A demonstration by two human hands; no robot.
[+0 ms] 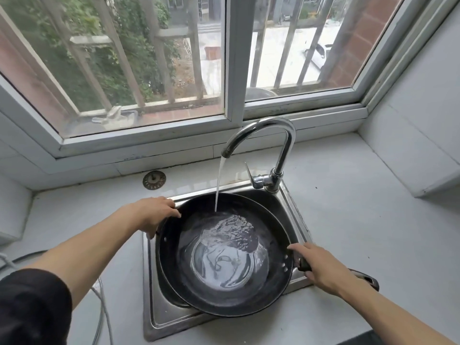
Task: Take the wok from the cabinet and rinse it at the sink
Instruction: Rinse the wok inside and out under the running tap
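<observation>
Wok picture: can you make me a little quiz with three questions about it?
1. True or false: water runs from the tap into the wok.
2. Which hand holds the wok's long handle? A) left hand B) right hand C) neither
3. Fill in: the small round metal strainer lies on the ____ behind the sink.

Key: 1 true. 2 B. 3 counter.
</observation>
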